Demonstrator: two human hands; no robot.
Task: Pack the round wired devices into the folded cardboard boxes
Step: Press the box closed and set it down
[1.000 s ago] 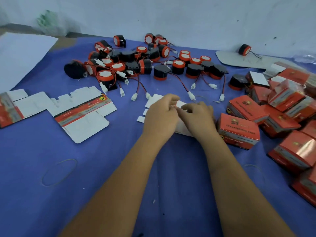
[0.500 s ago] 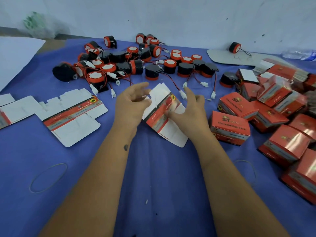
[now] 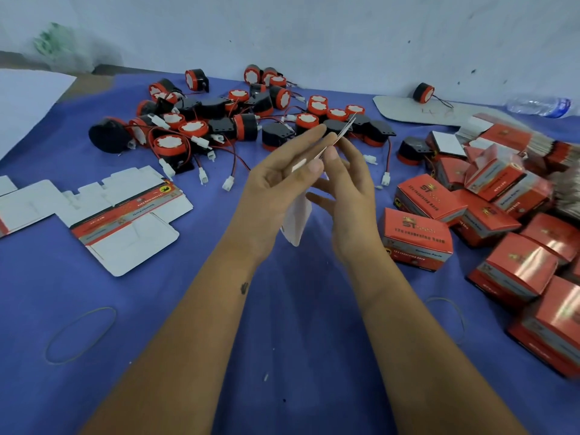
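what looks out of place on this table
One round device sits alone on a grey sheet by the wall, away from the main pile. A plastic bottle lies on its side at the far right.

Both forearms reach forward, raised side by side. The left hand and right hand face each other, fingers pinching together

A heap of round black-and-red devices with red-black wires and white plugs lies at the far middle of the blue cloth. One flat cardboard blank is held edge-on above the cloth. Another blank lies unfolded at left. Closed red boxes crowd the right.
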